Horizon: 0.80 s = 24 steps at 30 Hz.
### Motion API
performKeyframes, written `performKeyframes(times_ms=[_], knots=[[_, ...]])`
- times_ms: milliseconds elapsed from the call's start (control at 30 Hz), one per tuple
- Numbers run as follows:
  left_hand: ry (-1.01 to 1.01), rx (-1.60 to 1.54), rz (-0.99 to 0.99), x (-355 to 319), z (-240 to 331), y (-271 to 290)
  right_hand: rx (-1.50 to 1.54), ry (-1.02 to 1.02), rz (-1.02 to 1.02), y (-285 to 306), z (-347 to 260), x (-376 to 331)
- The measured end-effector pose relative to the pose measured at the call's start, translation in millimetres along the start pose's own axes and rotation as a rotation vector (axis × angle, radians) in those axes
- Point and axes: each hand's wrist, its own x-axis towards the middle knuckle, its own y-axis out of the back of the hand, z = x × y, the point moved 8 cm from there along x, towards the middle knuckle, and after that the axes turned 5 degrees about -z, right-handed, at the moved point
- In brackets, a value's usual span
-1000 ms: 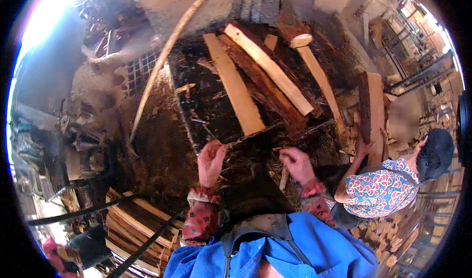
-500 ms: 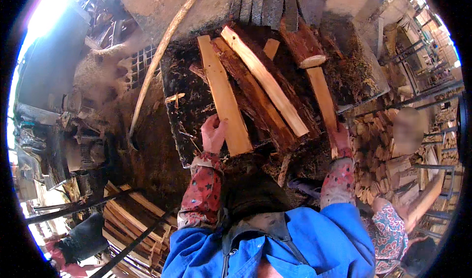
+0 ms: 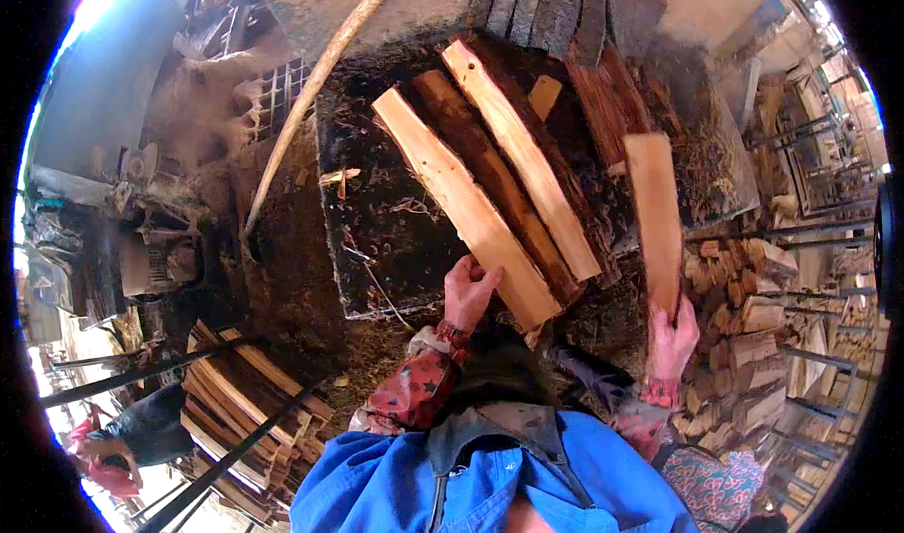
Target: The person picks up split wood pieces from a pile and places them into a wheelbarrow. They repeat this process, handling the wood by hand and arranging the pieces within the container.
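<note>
While the right hand (image 3: 674,337) grips the lower end of a pale plank (image 3: 655,218), holding it nearly upright with fingers wrapped tight around the wood, the left hand (image 3: 468,291) rests on the near end of a long split board (image 3: 461,203). Its fingers are curled against the board's edge, though whether they actually clamp it cannot be told. That board lies slanting away from the left hand, up and to the left, on a dark, bark-strewn table (image 3: 377,250). Just to the right of it lies a darker slab (image 3: 499,194), and beyond that a second pale board (image 3: 523,156), all slanting the same way and touching side by side. The held plank stands clear of this group, off to the right of it. Below and to the right of the right hand are stacks of chopped firewood (image 3: 744,298). Far to the left of the left hand, a long thin pole (image 3: 315,90) leans across the table's edge.
</note>
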Motion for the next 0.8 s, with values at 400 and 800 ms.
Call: performKeyframes(times_ms=[400,800], knots=[[-0.186,-0.143,0.193,17.8,39.0,41.8,-0.309,0.439,-0.289,-221.2,-47.5,180.0],[-0.373,0.07,0.293,45.0,44.6,82.8,-0.018,0.309,-0.523,-271.2,-91.3,127.0]])
